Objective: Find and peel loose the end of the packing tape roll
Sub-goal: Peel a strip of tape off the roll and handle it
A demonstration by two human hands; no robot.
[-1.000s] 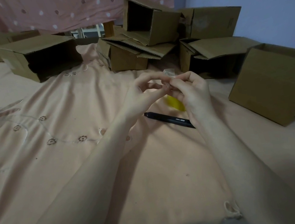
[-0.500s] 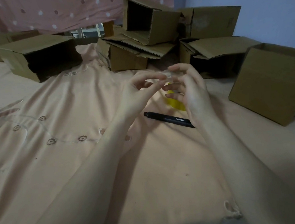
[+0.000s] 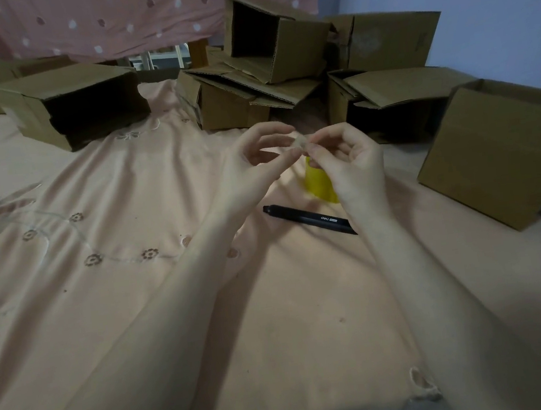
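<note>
My left hand (image 3: 255, 169) and my right hand (image 3: 350, 162) meet fingertip to fingertip above the bed. Between them they pinch a small crumpled bit of clear tape end (image 3: 302, 141). The yellow packing tape roll (image 3: 319, 184) sits just below the fingers, blurred and partly hidden behind my right palm. I cannot tell whether it hangs from the tape or rests on the cloth.
A black pen (image 3: 308, 219) lies on the peach bedspread (image 3: 137, 287) under my right wrist. Several open cardboard boxes stand around the far side: one at the left (image 3: 72, 106), a pile at the middle (image 3: 266, 60), one at the right (image 3: 499, 151).
My right hand's fingers have opened out and the pinch point has risen slightly. The yellow roll shows more below my right hand. The pen has not moved.
</note>
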